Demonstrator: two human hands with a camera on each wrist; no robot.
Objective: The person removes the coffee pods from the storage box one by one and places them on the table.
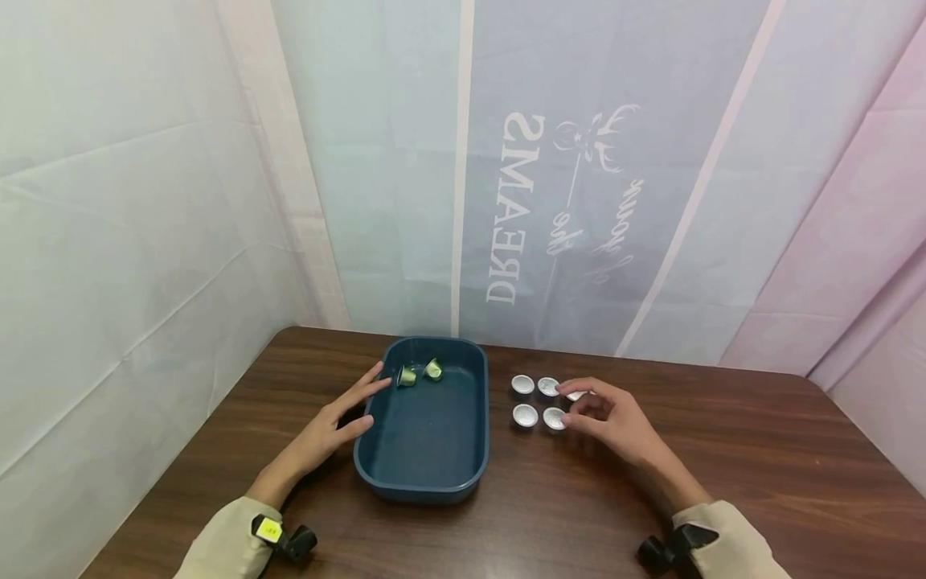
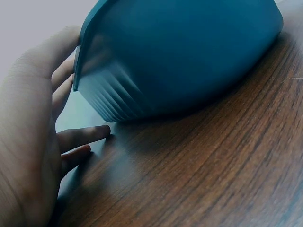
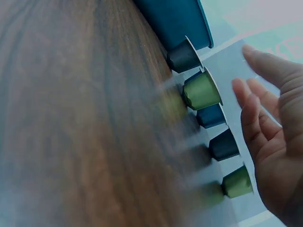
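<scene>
My left hand (image 1: 325,434) lies along the left rim of a dark blue plastic tub (image 1: 423,489), its fingers spread and touching the edge. In the left wrist view, fingers also reach beside the outer wall of the tub (image 2: 180,56). Two green coffee capsules (image 1: 407,376) lie tipped over inside it, near the far end. My right hand (image 1: 615,414) hovers over the right end of several coffee capsules (image 1: 525,416) that stand foil side up. Close by in the right wrist view are a green capsule (image 3: 202,90) and dark capsules (image 3: 225,144); a gap separates thumb and fingers, with nothing held.
The brown wood-grain table (image 1: 550,515) carries the tub left of the capsules. Behind its far edge hangs a printed grey-blue cloth (image 1: 405,201), and a white cloth (image 1: 130,201) hangs on the left. Each wrist wears a black camera mount (image 1: 289,543).
</scene>
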